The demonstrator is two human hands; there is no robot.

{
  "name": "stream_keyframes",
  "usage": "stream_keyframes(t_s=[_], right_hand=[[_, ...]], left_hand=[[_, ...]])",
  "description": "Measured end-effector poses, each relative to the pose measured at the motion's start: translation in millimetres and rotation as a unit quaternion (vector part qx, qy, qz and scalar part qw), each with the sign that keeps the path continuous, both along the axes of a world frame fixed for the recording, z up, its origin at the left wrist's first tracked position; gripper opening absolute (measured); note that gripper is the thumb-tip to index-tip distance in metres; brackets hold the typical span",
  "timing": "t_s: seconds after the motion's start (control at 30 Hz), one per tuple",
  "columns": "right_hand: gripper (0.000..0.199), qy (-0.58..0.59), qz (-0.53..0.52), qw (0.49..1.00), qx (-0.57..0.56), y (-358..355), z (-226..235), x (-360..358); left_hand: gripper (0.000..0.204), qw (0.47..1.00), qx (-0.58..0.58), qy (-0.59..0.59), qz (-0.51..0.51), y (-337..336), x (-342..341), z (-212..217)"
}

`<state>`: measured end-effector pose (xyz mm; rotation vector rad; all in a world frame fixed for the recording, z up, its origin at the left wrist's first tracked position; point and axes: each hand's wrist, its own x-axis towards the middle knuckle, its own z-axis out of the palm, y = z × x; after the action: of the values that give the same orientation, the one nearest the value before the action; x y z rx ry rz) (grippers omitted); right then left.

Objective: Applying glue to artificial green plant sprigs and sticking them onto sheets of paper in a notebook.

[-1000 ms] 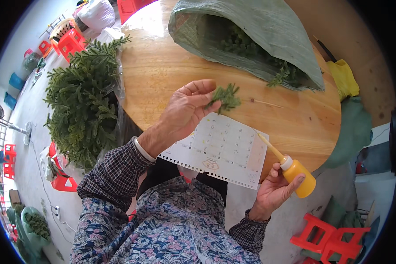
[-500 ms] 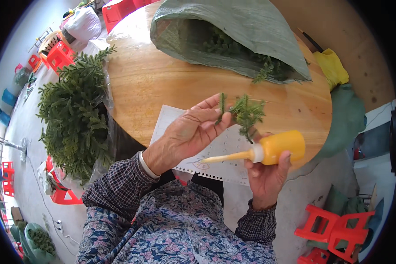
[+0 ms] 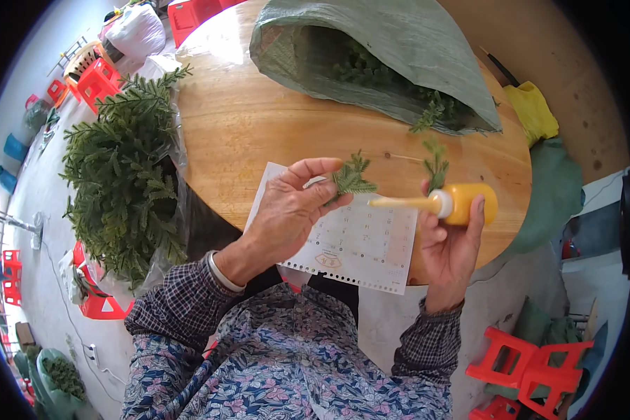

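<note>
My left hand (image 3: pixel 287 206) is closed on a small green artificial fir sprig (image 3: pixel 355 176), pinched between thumb and fingers over the paper sheet. In my right hand (image 3: pixel 449 248) lies a yellow squeeze bottle (image 3: pixel 472 203) with a white collar. Its long tapered nozzle points left, the tip a little below and right of the left hand's sprig. A second fir sprig (image 3: pixel 435 162) stands up behind the bottle's collar, seemingly held by the right fingertips; the bottle hides its lower end. Beneath both hands is a white printed sheet (image 3: pixel 329 260) with a perforated edge.
A green woven sack (image 3: pixel 413 49) with fir sprigs in its mouth lies on the round wooden table (image 3: pixel 259 119). To the left, a big heap of fir branches (image 3: pixel 122 196) sits in clear plastic. Red stools (image 3: pixel 532 364) stand at lower right; a yellow cloth (image 3: pixel 532 112) is beyond the table's right edge.
My hands have drawn apart. The right one rose and went right with the bottle and a sprig, while the left has turned and keeps a sprig in its fingers.
</note>
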<state>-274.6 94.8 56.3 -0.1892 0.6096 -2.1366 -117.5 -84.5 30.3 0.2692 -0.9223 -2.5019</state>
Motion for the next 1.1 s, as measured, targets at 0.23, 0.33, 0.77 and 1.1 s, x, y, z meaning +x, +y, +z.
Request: stream_keyframes(t_s=[0.23, 0.33, 0.77, 1.1], right_hand=[[0.05, 0.063, -0.088, 0.992, 0.062, -19.5, -7.0, -32.2], [0.049, 0.042, -0.09, 0.993, 0.063, -13.4, -10.6, -26.8], [0.051, -0.045, -0.126, 0.991, 0.002, 33.9, -28.6, 5.8], [0.051, 0.0, -0.164, 0.986, 0.009, 37.4, -27.6, 37.2]], left_hand=[[0.029, 0.979, -0.193, -0.059, 0.037, 26.1, 12.9, -8.7], [0.03, 0.942, -0.316, -0.106, 0.024, 22.5, 18.7, -7.2], [0.029, 0.68, -0.717, -0.066, 0.136, 19.9, 19.7, 1.3], [0.026, 0.553, -0.821, -0.114, 0.08, 16.1, 31.1, -17.9]])
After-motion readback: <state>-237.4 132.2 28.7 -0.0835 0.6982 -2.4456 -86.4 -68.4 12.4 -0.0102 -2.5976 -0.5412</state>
